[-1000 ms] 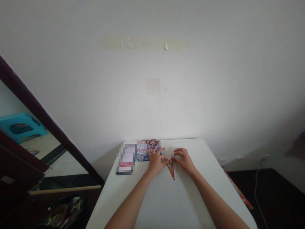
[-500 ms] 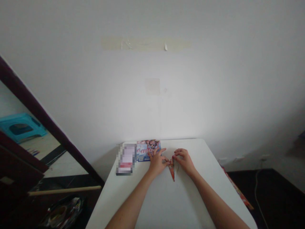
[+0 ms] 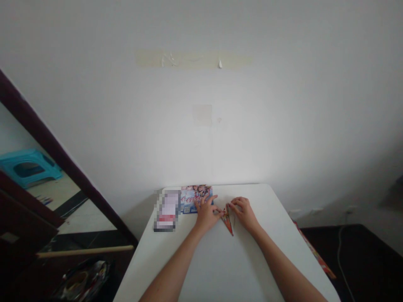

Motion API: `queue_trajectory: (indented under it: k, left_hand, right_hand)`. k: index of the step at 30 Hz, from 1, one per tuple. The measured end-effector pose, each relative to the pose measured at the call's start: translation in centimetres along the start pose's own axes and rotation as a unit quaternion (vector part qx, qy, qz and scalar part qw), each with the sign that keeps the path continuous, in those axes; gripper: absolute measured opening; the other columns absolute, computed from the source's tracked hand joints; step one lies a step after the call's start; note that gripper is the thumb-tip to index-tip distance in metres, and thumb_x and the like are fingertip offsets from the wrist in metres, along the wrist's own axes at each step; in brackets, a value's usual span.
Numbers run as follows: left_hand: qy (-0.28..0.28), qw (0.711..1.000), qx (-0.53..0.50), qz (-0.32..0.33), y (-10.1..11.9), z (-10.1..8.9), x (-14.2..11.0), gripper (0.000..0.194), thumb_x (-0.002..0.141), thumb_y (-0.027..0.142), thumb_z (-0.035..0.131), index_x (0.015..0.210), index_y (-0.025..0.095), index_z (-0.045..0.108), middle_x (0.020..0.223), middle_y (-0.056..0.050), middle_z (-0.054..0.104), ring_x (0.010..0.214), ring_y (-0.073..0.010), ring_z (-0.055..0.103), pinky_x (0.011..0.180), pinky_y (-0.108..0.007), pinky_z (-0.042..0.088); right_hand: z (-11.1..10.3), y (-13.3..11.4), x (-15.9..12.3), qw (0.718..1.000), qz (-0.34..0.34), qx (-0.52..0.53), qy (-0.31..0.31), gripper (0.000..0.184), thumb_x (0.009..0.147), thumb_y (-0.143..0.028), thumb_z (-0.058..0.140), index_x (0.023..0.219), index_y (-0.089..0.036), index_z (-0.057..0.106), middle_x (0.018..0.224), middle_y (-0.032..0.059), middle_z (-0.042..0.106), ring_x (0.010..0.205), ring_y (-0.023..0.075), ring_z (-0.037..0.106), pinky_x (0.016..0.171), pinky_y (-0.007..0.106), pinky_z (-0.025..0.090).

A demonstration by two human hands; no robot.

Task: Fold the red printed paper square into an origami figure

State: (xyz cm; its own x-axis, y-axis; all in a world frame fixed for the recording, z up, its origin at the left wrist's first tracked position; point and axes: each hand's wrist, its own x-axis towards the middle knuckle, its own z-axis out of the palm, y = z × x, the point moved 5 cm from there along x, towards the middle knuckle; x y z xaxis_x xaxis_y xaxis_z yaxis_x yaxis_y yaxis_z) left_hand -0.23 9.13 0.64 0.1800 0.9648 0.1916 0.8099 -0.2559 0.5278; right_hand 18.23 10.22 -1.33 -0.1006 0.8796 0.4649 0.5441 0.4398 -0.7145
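Observation:
A small piece of folded paper (image 3: 228,225), red and orange with a printed pattern, tapers to a point toward me above the white table (image 3: 226,268). My left hand (image 3: 206,214) pinches its upper left side between thumb and forefinger, the other fingers spread out. At the paper's upper right, the fingertips of my right hand (image 3: 244,212) are closed on its edge. Beneath and behind my left fingers lies a blue printed leaflet (image 3: 189,201), partly covered by that hand.
A pixelated phone-like object (image 3: 167,209) lies at the table's left. The white wall (image 3: 283,105) stands directly behind the table. On the left are a dark-framed mirror (image 3: 66,149) showing a blue stool, and a bag of litter (image 3: 83,281) on the floor.
The folded paper has turned slightly, its lower tip shifting right and a little up. Both hands stay in nearly the same place, still gripping it.

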Motion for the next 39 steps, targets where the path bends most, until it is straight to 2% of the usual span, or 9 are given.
queue_trajectory:
  k: [9,13,20,25,33,39]
  left_hand:
    - [0.009,1.0,-0.007,-0.006,-0.48,-0.16,0.24,0.007,0.08,0.036,0.072,0.082,0.037,0.078,0.144,0.004,0.053,0.141,-0.0329,0.03,0.111,-0.075,0.001]
    - [0.009,1.0,-0.009,-0.004,-0.34,-0.2,0.21,0.005,0.079,0.036,0.073,0.078,0.036,0.078,0.143,0.004,0.054,0.14,-0.0336,0.03,0.11,-0.075,0.003]
    - [0.042,0.999,-0.006,0.006,-0.18,-0.26,-0.09,0.006,0.079,0.033,0.074,0.073,0.03,0.076,0.139,0.001,0.058,0.139,-0.0318,0.034,0.112,-0.072,0.004]
    - [0.039,0.999,-0.015,-0.004,-0.17,-0.38,0.01,0.004,0.079,0.032,0.074,0.08,0.034,0.077,0.139,0.001,0.057,0.139,-0.0317,0.033,0.112,-0.073,0.003]
    - [0.047,0.999,-0.018,-0.007,-0.35,-0.3,0.19,0.003,0.078,0.031,0.076,0.074,0.03,0.077,0.138,0.0,0.058,0.138,-0.032,0.036,0.112,-0.072,0.008]
    - [0.04,0.999,-0.017,-0.011,-0.27,-0.42,0.16,0.004,0.078,0.032,0.075,0.079,0.034,0.078,0.14,0.001,0.056,0.139,-0.0328,0.033,0.112,-0.073,0.006]
  right_hand:
    - [0.31,0.32,-0.14,1.0,-0.013,-0.003,-0.019,0.014,0.083,-0.035,0.065,0.08,-0.024,0.072,0.1,0.0075,0.068,0.107,0.0254,0.056,0.098,0.043,0.043]
    - [0.25,0.07,-0.13,1.0,-0.011,0.003,-0.022,0.015,0.083,-0.036,0.066,0.078,-0.024,0.072,0.1,0.0074,0.068,0.107,0.0253,0.056,0.099,0.044,0.042]
    - [0.16,-0.6,-0.18,0.999,-0.012,0.008,-0.032,0.016,0.084,-0.038,0.066,0.078,-0.025,0.073,0.1,0.0073,0.068,0.107,0.0251,0.056,0.099,0.044,0.042]
    - [0.18,-0.48,-0.18,0.999,-0.015,0.005,-0.028,0.016,0.084,-0.038,0.065,0.079,-0.025,0.073,0.1,0.0072,0.068,0.106,0.0255,0.056,0.099,0.044,0.043]
    - [0.3,-0.1,-0.24,1.0,-0.016,0.0,-0.02,0.016,0.081,-0.04,0.069,0.077,-0.026,0.074,0.1,0.0074,0.068,0.107,0.0257,0.057,0.097,0.044,0.044]
    - [0.25,-0.07,-0.25,1.0,-0.013,0.001,-0.02,0.017,0.082,-0.04,0.068,0.078,-0.026,0.074,0.1,0.008,0.068,0.107,0.0264,0.056,0.098,0.046,0.044]
